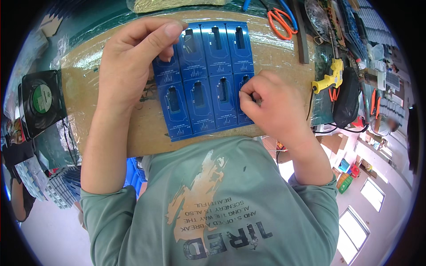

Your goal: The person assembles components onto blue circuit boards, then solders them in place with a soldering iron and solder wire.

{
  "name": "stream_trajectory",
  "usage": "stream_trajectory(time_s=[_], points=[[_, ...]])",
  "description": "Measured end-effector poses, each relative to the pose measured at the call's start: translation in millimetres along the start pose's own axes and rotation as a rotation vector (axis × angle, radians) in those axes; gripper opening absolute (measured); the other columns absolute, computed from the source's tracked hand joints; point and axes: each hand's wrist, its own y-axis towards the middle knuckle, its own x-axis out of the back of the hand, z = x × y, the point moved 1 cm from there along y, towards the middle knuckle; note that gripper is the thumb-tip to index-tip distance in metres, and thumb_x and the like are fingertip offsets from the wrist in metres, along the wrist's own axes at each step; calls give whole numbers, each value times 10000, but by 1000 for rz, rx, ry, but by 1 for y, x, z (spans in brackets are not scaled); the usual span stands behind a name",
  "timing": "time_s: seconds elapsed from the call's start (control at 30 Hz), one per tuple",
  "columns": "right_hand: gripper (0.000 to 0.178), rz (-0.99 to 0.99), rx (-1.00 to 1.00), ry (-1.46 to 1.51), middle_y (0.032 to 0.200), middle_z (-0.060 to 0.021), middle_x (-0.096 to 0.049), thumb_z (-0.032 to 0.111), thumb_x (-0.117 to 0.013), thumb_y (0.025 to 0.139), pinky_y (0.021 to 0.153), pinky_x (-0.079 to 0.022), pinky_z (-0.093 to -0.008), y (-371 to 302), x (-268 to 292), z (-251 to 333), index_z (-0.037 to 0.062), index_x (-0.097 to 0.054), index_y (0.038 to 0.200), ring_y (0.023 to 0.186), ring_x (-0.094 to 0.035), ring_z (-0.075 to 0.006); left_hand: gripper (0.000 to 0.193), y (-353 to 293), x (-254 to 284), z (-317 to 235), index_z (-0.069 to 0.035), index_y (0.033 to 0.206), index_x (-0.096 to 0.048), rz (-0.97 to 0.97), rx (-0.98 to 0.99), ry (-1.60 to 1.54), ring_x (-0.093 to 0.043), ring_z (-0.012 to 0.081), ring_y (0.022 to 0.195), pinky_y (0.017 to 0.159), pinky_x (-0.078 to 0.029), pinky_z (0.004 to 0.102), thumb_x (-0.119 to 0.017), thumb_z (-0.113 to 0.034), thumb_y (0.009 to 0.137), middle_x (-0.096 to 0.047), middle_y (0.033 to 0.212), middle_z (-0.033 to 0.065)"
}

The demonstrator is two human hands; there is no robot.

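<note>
A blue panel of printed circuit boards (207, 81) lies in front of me, in two rows with dark slots in the boards. My left hand (135, 57) is over its far left corner, thumb and forefinger pinched together. Whatever lies between those fingertips is too small or hidden to tell. At the near right end of the panel my right hand (270, 99) is closed, its fingertips curled in over the last board of the near row. The fingers cover part of that board, and what they grip is hidden.
Under the panel is a brown work board (106, 128). A black fan (42, 103) stands at the left. To the right are a yellow hot glue gun (329, 78), a dark metal bar (301, 42) and a black pouch (347, 98). Orange-handled pliers (280, 23) lie at the far edge.
</note>
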Motion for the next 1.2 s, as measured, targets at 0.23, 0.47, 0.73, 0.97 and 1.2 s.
stream_trajectory(time_s=[0.23, 0.47, 0.73, 0.97, 1.2], points=[[109, 6, 17, 3, 798, -108, -612, 180, -671, 841, 642, -513, -458, -5, 5, -1, 84, -641, 800, 734, -634, -341, 188, 0, -2, 0, -29, 978, -750, -20, -64, 135, -585, 71, 734, 663, -458, 205, -748, -194, 888, -660, 798, -14], [164, -13, -6, 124, 816, -113, -622, 245, -680, 879, 645, -497, -455, -8, 0, -14, 90, -654, 831, 736, -631, -345, 194, 10, -1, -18, -47, 1002, -745, -144, -206, 500, -608, 97, 759, 711, -485, 243, -747, -194, 875, -687, 849, 12], [175, 10, -121, 254, 821, -97, -642, 252, -684, 888, 645, -496, -423, -5, 2, -17, 81, -648, 902, 724, -641, -303, 262, 82, 15, -48, -80, 1053, -740, -171, -336, 1099, -648, 150, 810, 759, -496, 272, -709, -274, 880, -707, 907, 54], [216, -93, -171, 447, 819, -105, -673, 271, -686, 899, 662, -513, -359, -11, 5, -33, 60, -666, 939, 723, -676, -266, 256, 131, 9, -40, -20, 989, -715, 278, 133, 1508, -664, 225, 809, 746, -509, 351, -677, -235, 856, -702, 876, 113], [220, -127, -191, 544, 836, -109, -686, 266, -685, 898, 684, -516, -352, -14, 7, -44, 51, -672, 944, 762, -684, -257, 246, 124, 28, -36, -45, 1021, -718, 114, -220, 1443, -673, 241, 844, 781, -506, 348, -635, -237, 893, -708, 901, 113]])
